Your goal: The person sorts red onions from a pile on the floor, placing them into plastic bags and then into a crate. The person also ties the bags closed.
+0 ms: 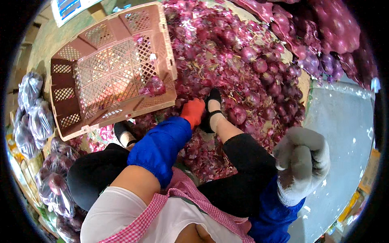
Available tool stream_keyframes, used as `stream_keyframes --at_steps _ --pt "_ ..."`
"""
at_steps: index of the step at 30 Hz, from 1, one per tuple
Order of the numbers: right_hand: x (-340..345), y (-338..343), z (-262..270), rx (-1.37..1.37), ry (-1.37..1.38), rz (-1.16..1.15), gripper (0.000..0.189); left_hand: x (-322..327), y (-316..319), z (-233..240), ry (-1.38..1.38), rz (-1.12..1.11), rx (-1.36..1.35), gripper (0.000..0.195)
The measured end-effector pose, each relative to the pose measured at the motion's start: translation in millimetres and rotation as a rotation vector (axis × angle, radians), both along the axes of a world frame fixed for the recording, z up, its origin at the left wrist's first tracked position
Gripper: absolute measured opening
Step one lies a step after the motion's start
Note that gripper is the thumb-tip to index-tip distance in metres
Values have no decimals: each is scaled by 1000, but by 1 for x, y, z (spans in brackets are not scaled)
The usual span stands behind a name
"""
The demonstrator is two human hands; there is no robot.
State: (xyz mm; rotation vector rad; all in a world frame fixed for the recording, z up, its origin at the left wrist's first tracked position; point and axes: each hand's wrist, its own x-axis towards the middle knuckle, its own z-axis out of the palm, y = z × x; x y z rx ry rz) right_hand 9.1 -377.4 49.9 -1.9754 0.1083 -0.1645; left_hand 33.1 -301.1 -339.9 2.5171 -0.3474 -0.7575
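My left hand (193, 112), in an orange glove with a blue sleeve cover, is low over loose red onion skins (209, 145), just beside my black shoe (214, 97). It is blurred and its fingers are turned away, so any hold is hidden. My right hand (301, 165) wears a grey-white glove with dirty fingers. Those fingers curl in towards the palm, and nothing shows in them. It is raised in front of a grey-blue surface (340, 121). Several red onions (238, 114) lie among the skins, with a heap of onions (275, 79) to the right.
At the left a pinkish-brown plastic crate (114, 117) holds a small reddish bundle (155, 86). Clear plastic bags of onions (56, 185) line the far left. Full red mesh sacks (334, 27) are piled at the upper right.
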Motion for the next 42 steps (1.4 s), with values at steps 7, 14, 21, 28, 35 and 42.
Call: stream_keyframes --at_steps 7,14,21,28,35,42 --pt "1 -26 4 15 -7 119 17 9 31 26 781 427 -1231 56" --pt "10 -35 -18 30 155 270 20 -18 44 127 1176 663 -1773 77" --pt "7 -34 -47 -309 49 579 34 -52 62 222 1033 718 -2048 71" --pt "-35 21 -56 -397 -296 781 40 -84 107 221 786 576 -2143 63" --pt "-53 15 -77 -416 -247 809 22 -109 101 241 554 814 -2136 67" --pt "-69 24 -79 -544 124 682 42 -111 114 236 64 716 -2111 49"
